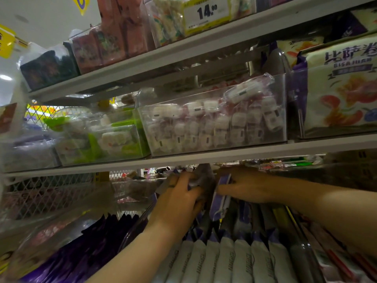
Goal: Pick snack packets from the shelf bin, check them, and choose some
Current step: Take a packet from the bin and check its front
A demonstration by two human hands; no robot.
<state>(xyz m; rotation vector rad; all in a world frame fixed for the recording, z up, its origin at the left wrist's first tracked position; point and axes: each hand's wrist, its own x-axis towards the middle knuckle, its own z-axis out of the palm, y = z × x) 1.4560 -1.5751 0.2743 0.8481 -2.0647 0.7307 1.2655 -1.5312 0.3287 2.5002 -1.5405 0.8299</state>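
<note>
Between your fingers (184, 180): left hand (177, 201) grips crumpled grey foil packet (205, 176), right hand (246, 186) pinches purple-white plastic packet (221, 203); lift both clear before checking.

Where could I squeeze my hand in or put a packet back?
Best gap: above the white-and-pink packets in their clear bin, under the upper shelf board. Below it is crowded: the purple-and-white packets stand tightly packed, and the left hand and right hand grip some at the back.
</note>
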